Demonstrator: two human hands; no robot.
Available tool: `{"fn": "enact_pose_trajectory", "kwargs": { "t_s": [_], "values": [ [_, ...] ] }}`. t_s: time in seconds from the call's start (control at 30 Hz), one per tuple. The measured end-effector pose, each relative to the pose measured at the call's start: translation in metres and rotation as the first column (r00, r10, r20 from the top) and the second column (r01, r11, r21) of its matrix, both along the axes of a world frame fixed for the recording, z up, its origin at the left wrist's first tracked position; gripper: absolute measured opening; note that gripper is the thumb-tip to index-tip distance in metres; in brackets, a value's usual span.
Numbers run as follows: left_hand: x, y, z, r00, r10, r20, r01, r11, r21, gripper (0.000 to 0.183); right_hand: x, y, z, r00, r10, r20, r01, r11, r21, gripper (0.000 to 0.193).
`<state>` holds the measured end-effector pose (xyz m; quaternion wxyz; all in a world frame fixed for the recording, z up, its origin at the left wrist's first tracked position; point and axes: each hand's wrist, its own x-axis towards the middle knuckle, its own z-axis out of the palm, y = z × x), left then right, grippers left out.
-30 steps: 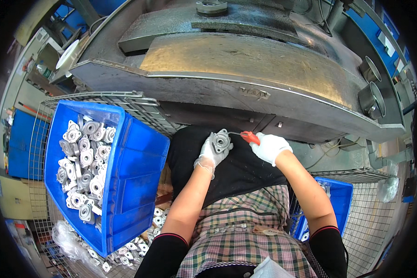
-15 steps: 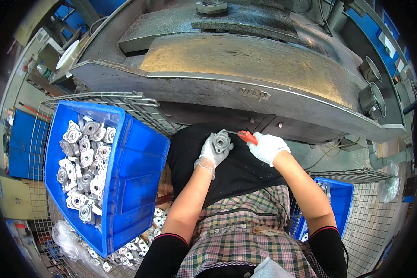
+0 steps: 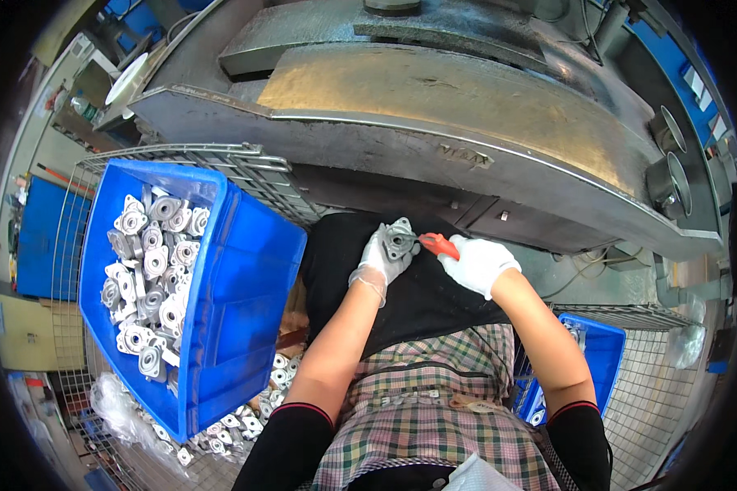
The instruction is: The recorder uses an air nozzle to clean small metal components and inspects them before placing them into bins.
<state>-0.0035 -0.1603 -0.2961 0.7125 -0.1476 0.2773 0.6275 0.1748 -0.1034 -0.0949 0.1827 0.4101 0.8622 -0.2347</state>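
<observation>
My left hand (image 3: 377,260), in a white glove, is closed around a grey metal casting (image 3: 399,238) with a round center opening and ears at its sides. My right hand (image 3: 481,267), also gloved in white, grips a red-handled tool (image 3: 439,245). The tool points left at the casting, its tip very close to the casting's right edge; whether it touches I cannot tell. Both hands are over the black cloth on my lap (image 3: 336,311). Left of them stands a tilted blue bin (image 3: 246,303) with many similar castings (image 3: 155,262) in it.
Ahead is a metal machine bench (image 3: 434,90), its raised front edge beyond my hands. Two metal cups (image 3: 668,184) hang at its right. A wire cage (image 3: 70,245) surrounds the blue bin, with loose castings (image 3: 229,434) below. Another blue bin (image 3: 606,352) stands at right.
The casting has tilted and turned a little in my left hand. My right hand and the tool have shifted slightly right and down. The whole view has shifted a little too.
</observation>
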Motion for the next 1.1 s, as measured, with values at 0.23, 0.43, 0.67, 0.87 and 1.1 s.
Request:
{"fn": "enact_pose_trajectory", "kwargs": {
  "t_s": [0.23,0.43,0.67,0.87,1.1],
  "values": [
    [0.004,0.002,0.009,0.988,0.119,0.095,-0.111,0.990,-0.088,0.042,0.003,-0.012,0.004,0.999,0.052,0.012,-0.051,0.998,-0.024,0.039],
    [0.006,0.002,0.013,0.988,0.128,0.084,-0.120,0.988,-0.100,0.043,0.009,-0.014,0.001,0.998,0.070,-0.007,-0.069,0.997,0.023,0.039],
    [0.003,0.001,0.007,0.994,0.105,0.023,-0.104,0.994,-0.018,0.049,0.023,-0.016,0.004,0.998,0.062,0.004,-0.062,0.997,0.046,0.039],
    [0.001,-0.001,0.005,0.996,0.083,0.021,-0.083,0.997,-0.005,0.045,0.027,-0.020,0.002,0.999,0.049,-0.015,-0.048,0.998,0.051,0.038],
    [0.005,0.003,0.005,0.998,0.060,-0.011,-0.060,0.998,-0.012,0.040,0.039,-0.023,0.010,1.000,-0.026,-0.003,0.026,0.998,0.055,0.038]
  ]
}}
